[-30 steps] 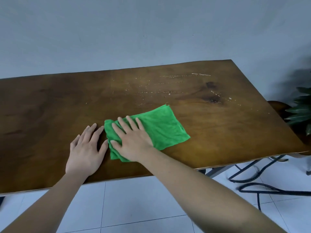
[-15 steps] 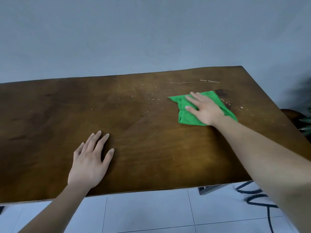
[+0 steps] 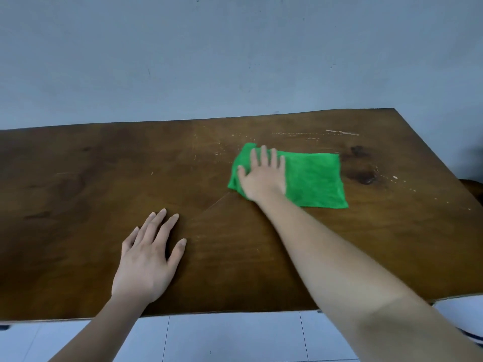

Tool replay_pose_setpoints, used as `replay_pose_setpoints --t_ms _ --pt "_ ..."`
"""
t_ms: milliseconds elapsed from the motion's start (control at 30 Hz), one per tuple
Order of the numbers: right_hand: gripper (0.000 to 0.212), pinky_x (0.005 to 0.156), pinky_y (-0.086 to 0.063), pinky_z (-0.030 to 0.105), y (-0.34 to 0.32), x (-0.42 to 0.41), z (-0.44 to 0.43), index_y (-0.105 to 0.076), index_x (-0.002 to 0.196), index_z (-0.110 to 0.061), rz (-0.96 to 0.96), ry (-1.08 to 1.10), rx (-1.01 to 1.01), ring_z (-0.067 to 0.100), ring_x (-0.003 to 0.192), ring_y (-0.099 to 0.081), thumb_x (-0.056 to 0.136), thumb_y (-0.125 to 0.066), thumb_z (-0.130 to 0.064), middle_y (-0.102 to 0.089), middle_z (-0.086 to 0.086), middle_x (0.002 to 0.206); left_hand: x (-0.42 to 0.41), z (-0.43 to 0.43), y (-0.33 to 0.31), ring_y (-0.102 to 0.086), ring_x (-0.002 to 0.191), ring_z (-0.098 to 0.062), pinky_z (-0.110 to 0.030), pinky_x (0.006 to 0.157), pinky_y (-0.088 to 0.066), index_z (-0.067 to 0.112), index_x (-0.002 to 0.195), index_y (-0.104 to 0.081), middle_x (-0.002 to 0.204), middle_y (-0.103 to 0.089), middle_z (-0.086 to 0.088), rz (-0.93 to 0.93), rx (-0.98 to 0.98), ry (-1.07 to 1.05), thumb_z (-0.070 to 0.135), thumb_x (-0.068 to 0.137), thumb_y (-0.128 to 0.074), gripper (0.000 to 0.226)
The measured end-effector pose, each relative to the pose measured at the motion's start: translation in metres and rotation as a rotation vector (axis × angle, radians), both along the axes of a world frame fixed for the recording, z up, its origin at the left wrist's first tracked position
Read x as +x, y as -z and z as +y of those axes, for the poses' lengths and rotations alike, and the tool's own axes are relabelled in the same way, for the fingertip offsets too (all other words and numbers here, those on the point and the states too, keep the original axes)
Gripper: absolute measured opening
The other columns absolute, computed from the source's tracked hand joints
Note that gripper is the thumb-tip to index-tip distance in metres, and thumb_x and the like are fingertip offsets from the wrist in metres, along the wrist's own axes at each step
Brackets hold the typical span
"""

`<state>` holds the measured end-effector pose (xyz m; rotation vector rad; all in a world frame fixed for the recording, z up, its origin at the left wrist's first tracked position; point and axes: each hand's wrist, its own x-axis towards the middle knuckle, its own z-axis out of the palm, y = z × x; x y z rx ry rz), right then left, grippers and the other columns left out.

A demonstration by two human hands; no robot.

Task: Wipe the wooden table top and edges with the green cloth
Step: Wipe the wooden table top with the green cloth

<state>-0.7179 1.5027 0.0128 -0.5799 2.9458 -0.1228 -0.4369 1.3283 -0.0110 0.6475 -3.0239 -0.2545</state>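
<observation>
The wooden table top (image 3: 78, 194) is dark brown and fills the middle of the head view. A green cloth (image 3: 313, 178) lies flat on its far right part. My right hand (image 3: 264, 176) presses palm-down on the cloth's left half, fingers spread and pointing at the wall. My left hand (image 3: 149, 254) rests flat on the bare wood near the front edge, fingers apart, holding nothing. Pale streaks and specks (image 3: 339, 132) mark the wood behind the cloth, and a dark stain (image 3: 362, 175) sits to its right.
A grey wall (image 3: 235, 53) stands right behind the table's far edge. White floor tiles (image 3: 222, 338) show below the front edge. The table's right edge slants away at the far right, with a dark object (image 3: 474, 188) just beyond it.
My right hand slid the cloth from beside my left hand out to the far right of the table, then a little back to the left. My left hand stayed flat in place.
</observation>
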Motion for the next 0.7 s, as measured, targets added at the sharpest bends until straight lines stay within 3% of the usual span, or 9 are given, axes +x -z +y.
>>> replay_pose_setpoints --t_ms 200,367,500,700 --pt "0.079 0.139 0.002 0.059 0.001 0.093 -0.063 -0.002 0.180 -0.029 -0.024 -0.612 -0.014 0.033 0.174 0.008 0.112 -0.009 -0.070 0.004 0.003 0.188 0.000 0.001 -0.002 0.000 0.169 -0.007 -0.046 0.138 -0.006 0.038 0.174 -0.020 0.183 -0.014 0.014 -0.003 0.004 -0.002 0.081 0.104 -0.005 0.084" --pt "0.073 0.139 0.003 0.043 -0.004 0.040 -0.036 -0.012 0.179 -0.039 -0.034 -0.962 -0.024 0.018 0.173 -0.002 0.114 -0.020 -0.073 -0.005 -0.006 0.188 -0.001 0.002 -0.004 0.001 0.169 -0.006 -0.045 0.137 -0.005 0.039 0.174 -0.019 0.183 -0.014 0.016 -0.011 0.007 -0.012 0.083 0.102 -0.005 0.086" --pt "0.075 0.138 0.002 0.041 -0.010 -0.037 0.005 -0.015 0.178 -0.043 -0.043 -0.760 -0.059 0.016 0.173 -0.004 0.112 -0.023 -0.078 -0.005 -0.009 0.187 -0.001 0.002 -0.005 0.004 0.168 -0.003 -0.041 0.136 0.000 0.042 0.175 -0.016 0.183 -0.010 0.018 -0.006 0.002 -0.018 0.084 0.102 -0.006 0.085" --pt "0.080 0.140 -0.006 0.046 -0.007 -0.144 0.087 -0.019 0.179 -0.034 0.007 -0.195 -0.053 0.025 0.174 -0.009 0.112 -0.018 -0.077 -0.010 0.000 0.188 0.000 0.001 -0.002 0.006 0.167 -0.002 -0.040 0.136 0.001 0.042 0.175 -0.017 0.182 -0.010 0.019 0.008 0.011 -0.019 0.085 0.102 -0.009 0.084"
